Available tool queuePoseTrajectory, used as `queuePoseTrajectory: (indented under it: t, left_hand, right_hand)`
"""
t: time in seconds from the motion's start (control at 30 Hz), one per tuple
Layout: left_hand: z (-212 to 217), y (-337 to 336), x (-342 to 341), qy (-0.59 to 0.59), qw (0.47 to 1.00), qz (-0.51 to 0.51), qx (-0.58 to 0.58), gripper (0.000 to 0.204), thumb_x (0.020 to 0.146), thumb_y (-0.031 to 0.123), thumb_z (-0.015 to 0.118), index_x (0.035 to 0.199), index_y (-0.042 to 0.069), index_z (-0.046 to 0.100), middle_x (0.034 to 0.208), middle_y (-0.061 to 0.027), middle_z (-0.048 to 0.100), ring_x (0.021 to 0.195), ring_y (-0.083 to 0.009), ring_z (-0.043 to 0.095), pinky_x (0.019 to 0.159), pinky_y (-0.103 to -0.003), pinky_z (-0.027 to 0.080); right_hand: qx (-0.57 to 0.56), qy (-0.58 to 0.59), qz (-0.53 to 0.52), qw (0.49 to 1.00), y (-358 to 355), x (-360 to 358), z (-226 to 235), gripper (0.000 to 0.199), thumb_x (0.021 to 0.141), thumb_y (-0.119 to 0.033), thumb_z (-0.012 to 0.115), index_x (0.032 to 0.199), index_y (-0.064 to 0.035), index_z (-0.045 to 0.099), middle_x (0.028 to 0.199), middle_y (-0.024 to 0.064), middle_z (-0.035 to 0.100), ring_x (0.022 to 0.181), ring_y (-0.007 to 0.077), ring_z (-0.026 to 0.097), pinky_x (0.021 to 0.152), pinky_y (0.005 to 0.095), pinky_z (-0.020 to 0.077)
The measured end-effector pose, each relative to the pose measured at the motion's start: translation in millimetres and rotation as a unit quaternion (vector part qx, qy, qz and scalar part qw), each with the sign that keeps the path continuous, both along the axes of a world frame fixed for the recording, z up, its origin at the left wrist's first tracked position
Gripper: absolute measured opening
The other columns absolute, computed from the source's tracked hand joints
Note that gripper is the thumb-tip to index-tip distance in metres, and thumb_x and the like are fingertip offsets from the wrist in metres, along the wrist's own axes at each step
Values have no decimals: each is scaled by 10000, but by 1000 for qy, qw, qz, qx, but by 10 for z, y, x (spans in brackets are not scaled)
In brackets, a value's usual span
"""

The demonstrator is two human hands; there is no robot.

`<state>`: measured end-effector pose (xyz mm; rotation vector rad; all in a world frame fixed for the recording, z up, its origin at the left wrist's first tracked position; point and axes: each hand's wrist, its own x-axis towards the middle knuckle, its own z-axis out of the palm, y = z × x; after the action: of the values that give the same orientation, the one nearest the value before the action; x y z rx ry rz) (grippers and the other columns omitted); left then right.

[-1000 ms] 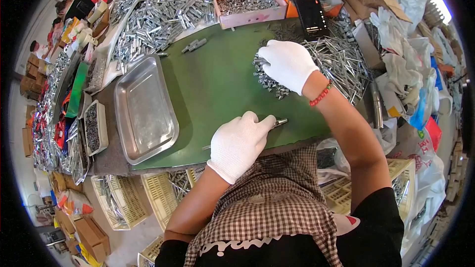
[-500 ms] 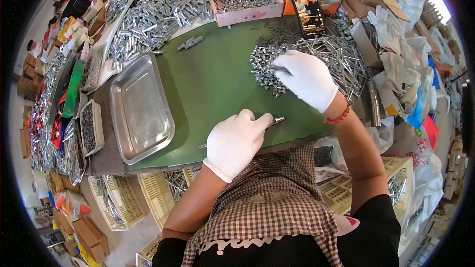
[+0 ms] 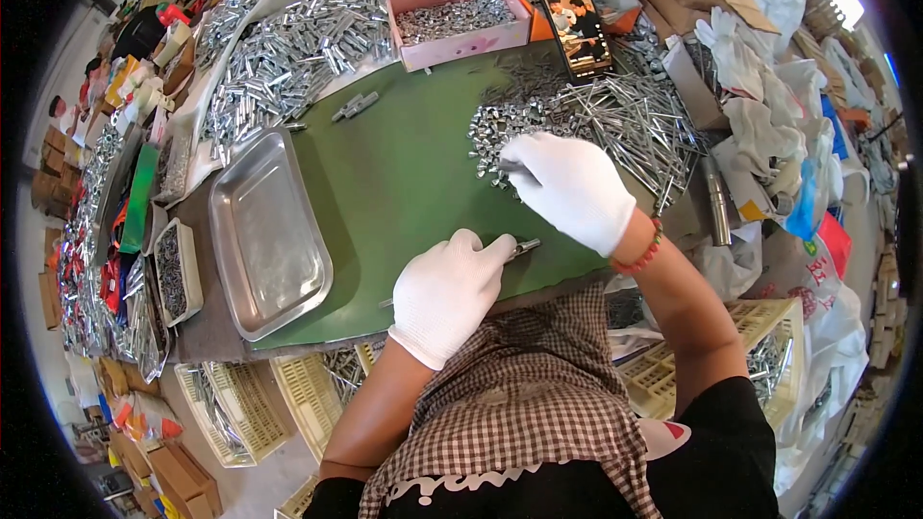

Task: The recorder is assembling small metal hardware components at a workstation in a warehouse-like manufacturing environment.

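My left hand (image 3: 450,290), in a white knit glove, is closed round a slim metal bolt (image 3: 527,247) low over the green tabletop (image 3: 404,163). The bolt's bright, thicker end sticks out past the fingertips, and a thin rod end shows at the other side of the hand. Gloved in white too, my right hand (image 3: 574,190) is pinched on a small dark grey metal piece whose shape I cannot make out. It hovers at the near edge of a pile of small silver cone-shaped nuts (image 3: 495,135). Long thin metal rods (image 3: 639,120) lie heaped beside the nuts.
A shallow steel tray (image 3: 269,231) stands at the left. Behind are heaped metal sleeves (image 3: 298,48), a pink box (image 3: 461,24) of small parts, and a propped-up phone (image 3: 575,29). A few loose sleeves (image 3: 356,106) lie on the tabletop. Yellow crates (image 3: 236,413) sit below.
My right hand has drawn back from the nuts, nearer to me and to my left hand, still pinching the dark piece. The left hand keeps its hold on the bolt. The whole view has shifted slightly.
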<state>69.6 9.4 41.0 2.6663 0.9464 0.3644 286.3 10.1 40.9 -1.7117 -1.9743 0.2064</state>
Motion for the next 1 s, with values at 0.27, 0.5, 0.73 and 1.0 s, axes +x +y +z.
queuePoseTrajectory:
  t: [0.27, 0.5, 0.73, 1.0]
  left_hand:
    - [4, -31, 34, 16, 1000, 16, 5, 225, 888, 160, 624, 1097, 219, 686, 815, -87, 586, 685, -296, 629, 594, -415, 502]
    - [-27, -91, 35, 7, 1000, 16, 0, 245, 892, 159, 623, 1123, 221, 679, 797, -85, 580, 672, -295, 626, 583, -413, 500]
    - [0, -139, 42, 15, 1000, 19, -14, 217, 895, 162, 616, 1100, 213, 663, 812, -91, 587, 677, -305, 630, 583, -422, 499]
    - [36, -131, 59, 49, 998, 21, -34, 220, 906, 179, 607, 1118, 205, 659, 835, -108, 598, 708, -319, 643, 617, -436, 514]
  right_hand:
    - [-27, 126, -18, 992, -644, -191, -73, 83, 891, -129, 662, 967, -100, 678, 921, 109, 696, 799, 343, 681, 699, 431, 549]
    - [24, 56, -33, 998, -786, -308, -171, 101, 837, -164, 715, 909, -108, 670, 950, 57, 683, 839, 305, 674, 704, 410, 547]
    - [37, 17, -38, 998, -850, -341, -152, 95, 814, -145, 712, 899, -110, 686, 953, 52, 685, 855, 295, 675, 717, 403, 553]
    - [36, 83, -161, 983, -579, -150, -115, 68, 846, -150, 707, 890, -100, 719, 861, 105, 669, 774, 325, 672, 676, 415, 539]
